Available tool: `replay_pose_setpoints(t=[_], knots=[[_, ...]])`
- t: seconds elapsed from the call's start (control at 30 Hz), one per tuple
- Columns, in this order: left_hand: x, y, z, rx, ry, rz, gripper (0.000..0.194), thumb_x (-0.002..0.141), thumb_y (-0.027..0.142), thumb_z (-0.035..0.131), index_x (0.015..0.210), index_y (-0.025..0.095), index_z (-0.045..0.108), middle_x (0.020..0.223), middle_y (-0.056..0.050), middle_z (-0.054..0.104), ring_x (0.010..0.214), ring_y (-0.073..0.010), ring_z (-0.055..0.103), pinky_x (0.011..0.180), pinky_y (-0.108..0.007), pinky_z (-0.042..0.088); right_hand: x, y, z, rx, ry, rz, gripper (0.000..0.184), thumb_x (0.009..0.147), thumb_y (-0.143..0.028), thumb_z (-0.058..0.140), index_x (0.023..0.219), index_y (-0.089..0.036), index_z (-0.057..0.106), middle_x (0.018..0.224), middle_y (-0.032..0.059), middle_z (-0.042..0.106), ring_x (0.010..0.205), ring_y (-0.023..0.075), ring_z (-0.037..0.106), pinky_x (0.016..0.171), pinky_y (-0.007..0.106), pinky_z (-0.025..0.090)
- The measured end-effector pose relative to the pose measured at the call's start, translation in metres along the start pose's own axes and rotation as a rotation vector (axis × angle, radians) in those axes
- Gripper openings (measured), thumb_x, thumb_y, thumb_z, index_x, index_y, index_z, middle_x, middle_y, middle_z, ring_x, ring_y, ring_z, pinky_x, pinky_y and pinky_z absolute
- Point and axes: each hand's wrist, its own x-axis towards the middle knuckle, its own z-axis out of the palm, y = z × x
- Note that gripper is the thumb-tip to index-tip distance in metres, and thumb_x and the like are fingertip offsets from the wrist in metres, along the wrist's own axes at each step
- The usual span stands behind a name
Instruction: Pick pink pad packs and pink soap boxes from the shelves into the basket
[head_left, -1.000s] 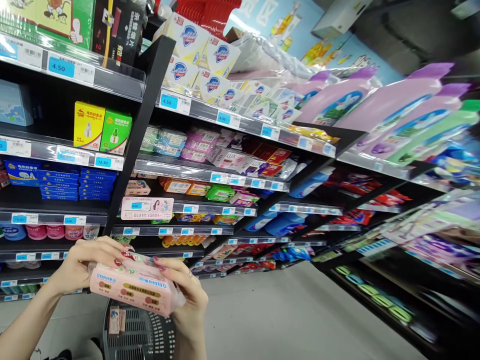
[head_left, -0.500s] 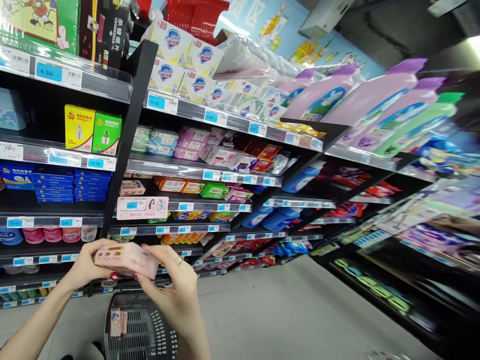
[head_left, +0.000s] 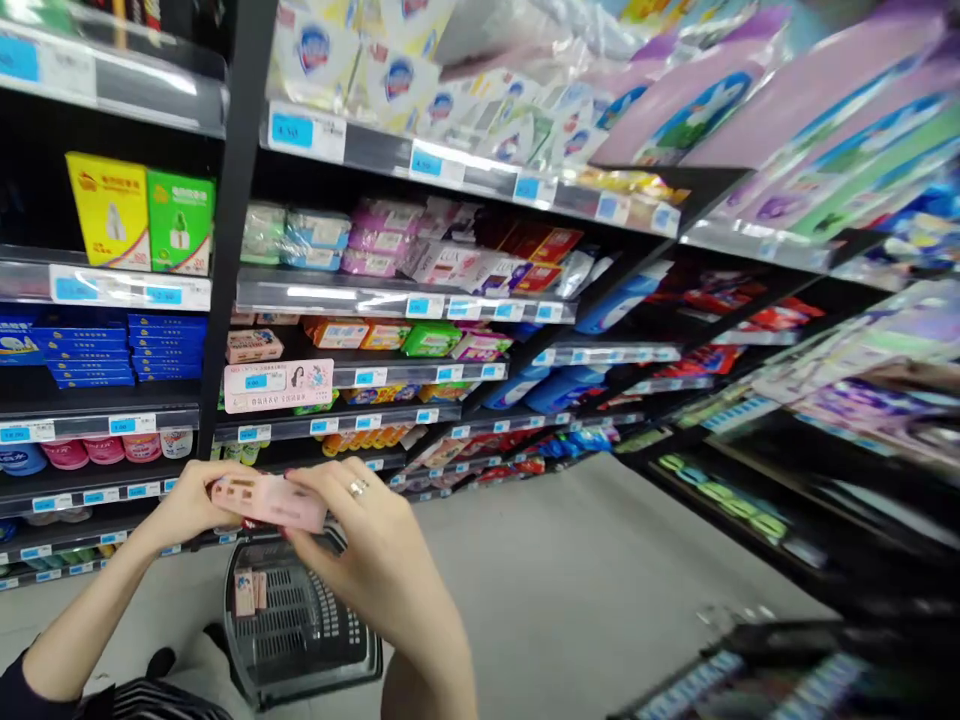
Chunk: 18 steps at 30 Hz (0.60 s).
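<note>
A small pink box, its print too blurred to read, is gripped between both hands above a dark shopping basket. My left hand closes around its left end. My right hand, with a ring on one finger, pinches the right end between thumb and fingers. Beneath them the grey plastic basket stands on the floor, with pink boxes lying at its left side. A similar pink box sits on the shelf ahead, just above a pink price sign.
Black shelving rises close in front, holding soaps, mosquito-repellent boxes and large lilac detergent bottles. Another shelf unit stands to the right across a grey floor. A dark rack edge shows at the bottom right.
The box has been tilted, so its top surface shows less and its side more. My view has shifted, bringing the shelves closer and more of the basket into sight.
</note>
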Motion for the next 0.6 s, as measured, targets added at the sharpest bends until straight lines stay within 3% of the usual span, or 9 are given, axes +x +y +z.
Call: replay_pose_setpoints(t=[0.1, 0.17, 0.27, 0.37, 0.47, 0.53, 0.6], knots=[[0.018, -0.003, 0.004, 0.279, -0.171, 0.047, 0.032, 0.076, 0.013, 0.065, 0.106, 0.019, 0.073, 0.107, -0.005, 0.074, 0.094, -0.0202, 0.068, 0.082, -0.026, 0.048, -0.022, 0.016, 0.009, -0.174, -0.207, 0.09, 0.025, 0.079, -0.018, 0.068, 0.101, -0.023, 0.06, 0.09, 0.0047, 0.07, 0.082, 0.0232, 0.061, 0.062, 0.03, 0.048], [0.036, -0.016, 0.019, 0.4, -0.324, 0.057, 0.034, 0.079, 0.009, 0.057, 0.107, 0.02, 0.073, 0.111, -0.006, 0.073, 0.101, -0.0211, 0.067, 0.087, -0.026, 0.048, -0.044, 0.029, 0.034, -0.253, -0.346, 0.219, 0.017, 0.081, -0.015, 0.065, 0.095, -0.022, 0.06, 0.085, 0.0059, 0.069, 0.078, 0.0222, 0.062, 0.057, 0.028, 0.043], [0.064, -0.053, 0.063, 0.468, -0.544, -0.003, 0.041, 0.076, 0.002, 0.05, 0.104, 0.02, 0.072, 0.106, -0.007, 0.073, 0.102, -0.023, 0.067, 0.091, -0.03, 0.048, -0.095, 0.059, 0.094, -0.249, -0.487, 0.534, 0.01, 0.084, -0.012, 0.059, 0.093, -0.017, 0.06, 0.084, 0.0104, 0.068, 0.077, 0.0236, 0.065, 0.056, 0.028, 0.037], [0.071, -0.112, 0.117, 0.469, -0.629, -0.088, 0.05, 0.074, 0.0, 0.049, 0.114, 0.022, 0.067, 0.113, -0.007, 0.07, 0.109, -0.0237, 0.063, 0.1, -0.035, 0.046, -0.169, 0.105, 0.167, 0.041, -0.539, 0.897, 0.009, 0.084, -0.012, 0.057, 0.091, -0.017, 0.058, 0.089, 0.01, 0.068, 0.08, 0.0224, 0.066, 0.061, 0.027, 0.036], [0.035, -0.186, 0.149, 0.495, -0.608, -0.226, 0.055, 0.08, 0.007, 0.049, 0.133, 0.023, 0.054, 0.134, -0.011, 0.06, 0.128, -0.0258, 0.052, 0.113, -0.045, 0.036, -0.257, 0.154, 0.241, 0.26, -0.561, 1.195, 0.01, 0.081, -0.015, 0.061, 0.078, -0.019, 0.053, 0.077, 0.0033, 0.067, 0.073, 0.0178, 0.064, 0.061, 0.023, 0.035], [-0.009, -0.238, 0.153, 0.519, -0.507, -0.503, 0.05, 0.082, 0.017, 0.054, 0.132, 0.023, 0.055, 0.139, -0.013, 0.055, 0.133, -0.0314, 0.047, 0.113, -0.05, 0.035, -0.314, 0.182, 0.293, 0.281, -0.582, 1.334, 0.013, 0.083, -0.014, 0.058, 0.075, -0.02, 0.049, 0.074, 0.0029, 0.067, 0.07, 0.017, 0.064, 0.059, 0.022, 0.035], [-0.055, -0.285, 0.15, 0.403, -0.432, -0.717, 0.042, 0.082, 0.024, 0.06, 0.124, 0.025, 0.06, 0.134, -0.013, 0.058, 0.132, -0.0354, 0.048, 0.11, -0.054, 0.038, -0.363, 0.209, 0.352, 0.287, -0.596, 1.466, 0.014, 0.084, -0.015, 0.058, 0.075, -0.02, 0.048, 0.074, 0.0042, 0.067, 0.07, 0.0176, 0.065, 0.058, 0.022, 0.035]])
